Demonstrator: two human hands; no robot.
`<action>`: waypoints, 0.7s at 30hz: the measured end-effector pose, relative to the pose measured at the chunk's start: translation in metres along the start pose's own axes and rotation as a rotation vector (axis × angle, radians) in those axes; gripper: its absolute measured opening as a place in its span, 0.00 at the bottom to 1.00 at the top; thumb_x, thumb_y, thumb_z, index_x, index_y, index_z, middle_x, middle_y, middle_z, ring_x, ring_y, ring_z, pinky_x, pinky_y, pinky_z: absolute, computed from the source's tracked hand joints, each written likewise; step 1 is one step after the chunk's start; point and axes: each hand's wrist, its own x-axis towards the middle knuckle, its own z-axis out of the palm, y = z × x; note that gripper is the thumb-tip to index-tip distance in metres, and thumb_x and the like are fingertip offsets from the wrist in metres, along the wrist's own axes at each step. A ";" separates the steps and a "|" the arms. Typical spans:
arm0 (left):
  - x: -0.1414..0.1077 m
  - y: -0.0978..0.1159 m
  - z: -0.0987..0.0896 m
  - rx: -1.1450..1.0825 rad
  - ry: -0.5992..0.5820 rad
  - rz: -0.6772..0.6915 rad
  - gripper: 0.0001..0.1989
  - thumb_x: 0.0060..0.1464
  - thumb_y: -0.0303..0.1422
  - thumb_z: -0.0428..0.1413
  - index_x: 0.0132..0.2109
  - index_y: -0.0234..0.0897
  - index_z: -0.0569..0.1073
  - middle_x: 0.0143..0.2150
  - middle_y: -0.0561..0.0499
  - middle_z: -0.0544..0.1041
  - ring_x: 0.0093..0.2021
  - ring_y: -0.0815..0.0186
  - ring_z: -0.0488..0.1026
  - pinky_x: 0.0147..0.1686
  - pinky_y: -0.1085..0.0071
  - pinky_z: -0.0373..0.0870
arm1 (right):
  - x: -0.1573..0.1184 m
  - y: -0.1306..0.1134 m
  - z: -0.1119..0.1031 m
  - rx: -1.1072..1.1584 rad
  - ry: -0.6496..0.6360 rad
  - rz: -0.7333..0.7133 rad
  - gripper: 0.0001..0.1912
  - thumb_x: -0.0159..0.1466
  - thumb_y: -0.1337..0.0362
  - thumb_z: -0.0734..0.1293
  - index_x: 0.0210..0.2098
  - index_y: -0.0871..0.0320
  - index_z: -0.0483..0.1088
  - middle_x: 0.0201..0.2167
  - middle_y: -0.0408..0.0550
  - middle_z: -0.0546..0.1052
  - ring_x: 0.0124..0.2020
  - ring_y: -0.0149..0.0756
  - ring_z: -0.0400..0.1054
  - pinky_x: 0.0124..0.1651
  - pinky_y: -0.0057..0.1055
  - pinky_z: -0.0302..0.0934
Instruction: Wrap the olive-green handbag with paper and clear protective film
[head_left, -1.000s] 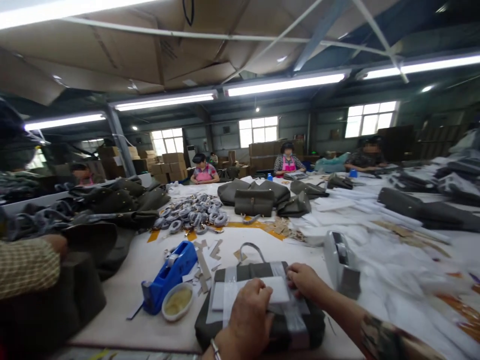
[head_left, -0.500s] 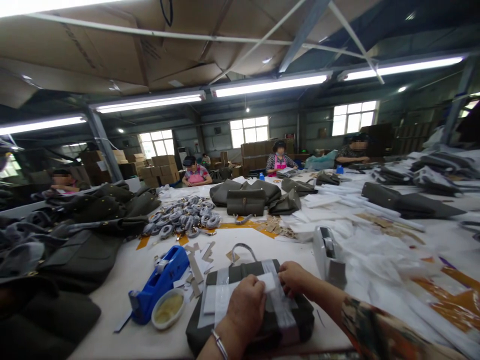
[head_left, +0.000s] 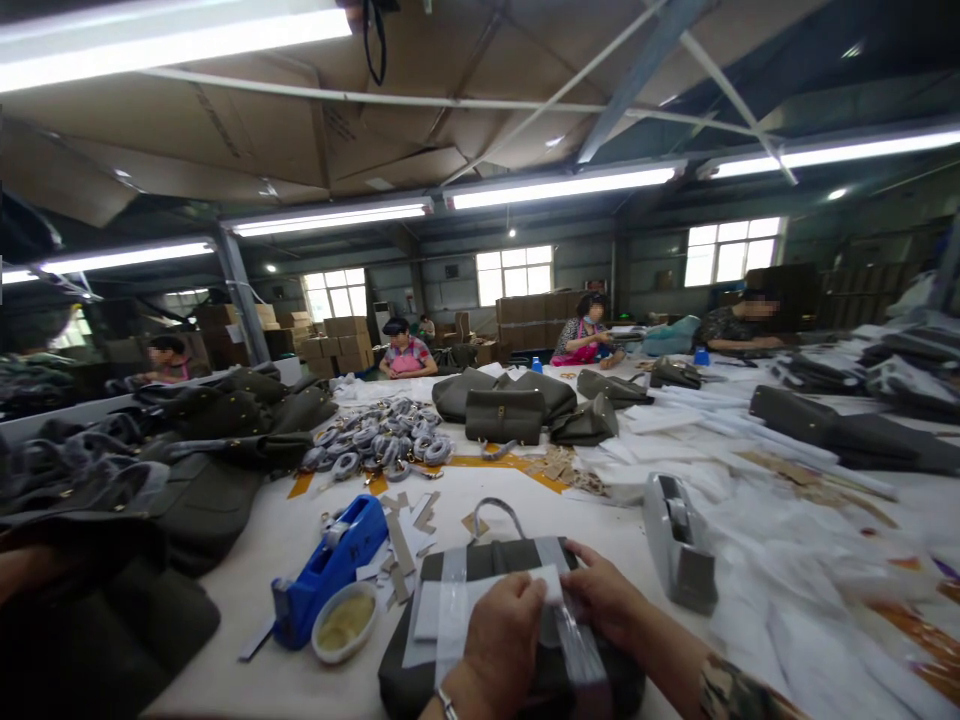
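Note:
A dark olive handbag (head_left: 405,665) lies in front of me, its thin handle (head_left: 499,503) arching up at the far side. Two straps wrapped in clear film run over it; the right one (head_left: 581,650) is under my right hand (head_left: 604,592), whose bent fingers grip its edge. My left hand (head_left: 501,635) pinches the end of a folded white sheet (head_left: 551,580) close to that strap. Another part of the white sheet lies beneath the left strap (head_left: 452,590). The fingertips of my right hand are partly hidden.
Left of the bag are a blue tape dispenser (head_left: 330,570) and a white bowl (head_left: 345,622) of yellowish stuff. A grey tape dispenser (head_left: 679,545) stands right. Wrapped straps (head_left: 382,440), more bags (head_left: 504,415) and white sheeting (head_left: 795,560) cover the table; co-workers sit beyond.
My left hand has pushed the white sheet's end toward the right strap. My right hand stays at that strap, its fingers shifted slightly. The view has turned a little left.

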 end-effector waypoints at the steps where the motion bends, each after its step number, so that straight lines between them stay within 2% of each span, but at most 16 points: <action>1: 0.000 0.000 0.000 0.014 -0.019 -0.010 0.16 0.61 0.27 0.48 0.51 0.43 0.76 0.45 0.46 0.78 0.47 0.60 0.76 0.47 0.68 0.74 | 0.000 0.001 -0.002 0.034 -0.007 -0.004 0.52 0.44 0.71 0.66 0.69 0.58 0.52 0.20 0.38 0.72 0.19 0.34 0.65 0.21 0.25 0.59; 6: 0.001 0.003 0.000 0.095 -0.136 -0.052 0.16 0.65 0.30 0.46 0.53 0.42 0.75 0.49 0.43 0.78 0.49 0.57 0.75 0.50 0.65 0.73 | -0.003 0.002 -0.005 0.130 -0.001 -0.013 0.51 0.45 0.70 0.68 0.68 0.59 0.54 0.21 0.39 0.73 0.19 0.34 0.66 0.20 0.26 0.59; 9: 0.004 0.009 0.000 0.183 -0.259 -0.100 0.18 0.67 0.30 0.44 0.54 0.39 0.75 0.51 0.42 0.77 0.51 0.55 0.74 0.50 0.63 0.73 | -0.006 0.003 -0.007 0.164 0.003 -0.019 0.49 0.46 0.70 0.69 0.67 0.60 0.56 0.22 0.40 0.75 0.20 0.34 0.68 0.22 0.27 0.62; 13: 0.011 0.020 -0.004 0.261 -0.395 -0.120 0.12 0.61 0.28 0.52 0.48 0.35 0.78 0.48 0.41 0.77 0.50 0.54 0.74 0.47 0.64 0.72 | -0.008 0.004 -0.010 0.207 0.009 -0.020 0.43 0.48 0.70 0.69 0.64 0.61 0.59 0.22 0.40 0.75 0.20 0.32 0.67 0.22 0.25 0.61; 16: 0.017 0.024 -0.004 0.273 -0.410 -0.123 0.10 0.56 0.27 0.56 0.44 0.34 0.79 0.46 0.40 0.78 0.50 0.52 0.73 0.46 0.63 0.72 | -0.010 0.004 -0.013 0.213 -0.018 -0.027 0.42 0.48 0.70 0.70 0.62 0.61 0.59 0.20 0.38 0.74 0.20 0.31 0.67 0.22 0.24 0.60; 21: 0.025 0.027 0.005 0.315 -0.397 -0.212 0.16 0.58 0.21 0.48 0.46 0.29 0.78 0.44 0.37 0.78 0.44 0.54 0.75 0.40 0.63 0.72 | -0.017 0.003 -0.012 0.219 -0.093 -0.063 0.44 0.44 0.69 0.71 0.61 0.63 0.59 0.20 0.38 0.74 0.21 0.33 0.68 0.24 0.26 0.62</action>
